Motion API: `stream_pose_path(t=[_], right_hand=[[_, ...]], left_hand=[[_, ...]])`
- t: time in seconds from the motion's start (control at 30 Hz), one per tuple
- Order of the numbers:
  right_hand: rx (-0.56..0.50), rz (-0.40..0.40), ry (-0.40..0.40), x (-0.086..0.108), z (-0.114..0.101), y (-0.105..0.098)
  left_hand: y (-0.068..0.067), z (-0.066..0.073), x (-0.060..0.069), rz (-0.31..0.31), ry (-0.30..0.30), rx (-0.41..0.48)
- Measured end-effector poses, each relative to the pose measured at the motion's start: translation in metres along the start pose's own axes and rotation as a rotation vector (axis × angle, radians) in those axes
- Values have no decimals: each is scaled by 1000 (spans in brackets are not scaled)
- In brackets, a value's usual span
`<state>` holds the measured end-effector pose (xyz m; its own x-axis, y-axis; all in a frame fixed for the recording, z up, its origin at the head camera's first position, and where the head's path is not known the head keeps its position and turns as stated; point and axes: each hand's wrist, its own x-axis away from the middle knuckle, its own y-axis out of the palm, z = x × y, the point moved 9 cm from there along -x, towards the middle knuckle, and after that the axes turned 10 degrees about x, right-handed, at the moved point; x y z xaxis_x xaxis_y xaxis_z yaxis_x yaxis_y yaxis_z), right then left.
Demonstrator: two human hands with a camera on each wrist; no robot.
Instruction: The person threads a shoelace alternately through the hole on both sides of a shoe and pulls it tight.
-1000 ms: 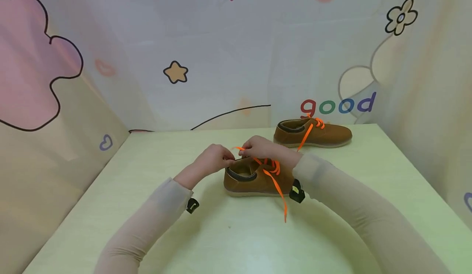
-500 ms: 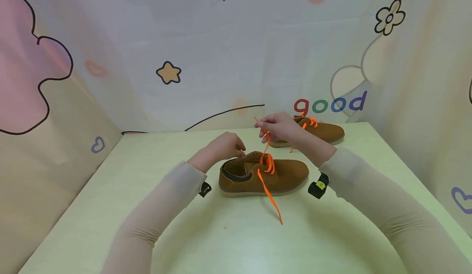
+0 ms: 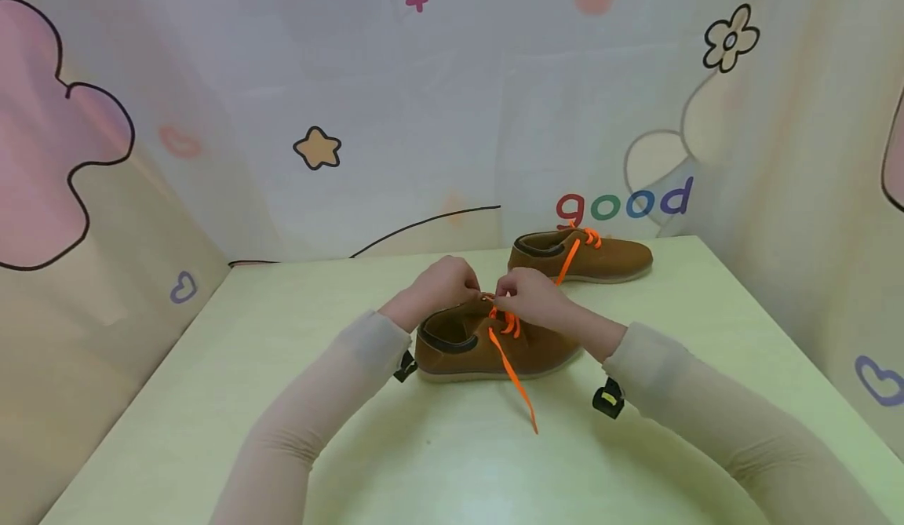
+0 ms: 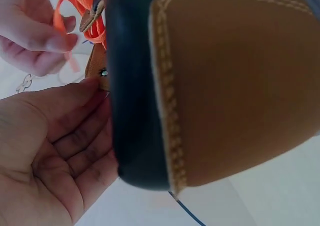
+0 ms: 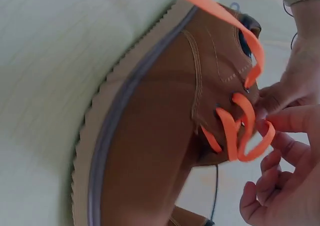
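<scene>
A brown shoe (image 3: 544, 352) with a dark collar lining stands upright on the table, its toe to the right. Thumb and fingers of my left hand (image 3: 445, 283) pinch the far eyelet flap (image 4: 95, 70), where one metal eyelet shows in the left wrist view. My right hand (image 3: 533, 297) pinches an orange shoelace (image 5: 267, 143) close to that flap, and the lace bends in a loop there. Whether its tip is inside the eyelet I cannot tell. The other lace end (image 3: 514, 380) hangs over the near side onto the table.
Behind and to the right stands a second brown shoe (image 3: 617, 260), also with orange laces. The pale table (image 3: 318, 313) is bordered by a printed curtain (image 3: 395, 93) at the back and sides.
The right hand rose, drawing the lace up, then came down to the far eyelet flap with it. My left hand shifted right along the collar and now pinches the flap.
</scene>
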<state>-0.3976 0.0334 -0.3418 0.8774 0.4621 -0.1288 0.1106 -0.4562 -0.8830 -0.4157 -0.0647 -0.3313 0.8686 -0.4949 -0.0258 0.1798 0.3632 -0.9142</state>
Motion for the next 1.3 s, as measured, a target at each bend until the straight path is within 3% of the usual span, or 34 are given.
stream_pose_path(t=[0.4, 0.6, 0.97, 1.23, 1.3], right_hand=[[114, 74, 128, -9, 0, 13], [91, 118, 111, -4, 1, 17], [64, 205, 100, 2, 1, 19], [233, 335, 43, 1, -3, 13], [261, 316, 28, -3, -1, 14]], left_hand=[[-2, -4, 3, 50, 0, 12], [-1, -7, 5, 53, -27, 23], [0, -9, 6, 64, -21, 40], [3, -8, 5, 51, 1, 41], [3, -8, 6, 48, 12, 41]])
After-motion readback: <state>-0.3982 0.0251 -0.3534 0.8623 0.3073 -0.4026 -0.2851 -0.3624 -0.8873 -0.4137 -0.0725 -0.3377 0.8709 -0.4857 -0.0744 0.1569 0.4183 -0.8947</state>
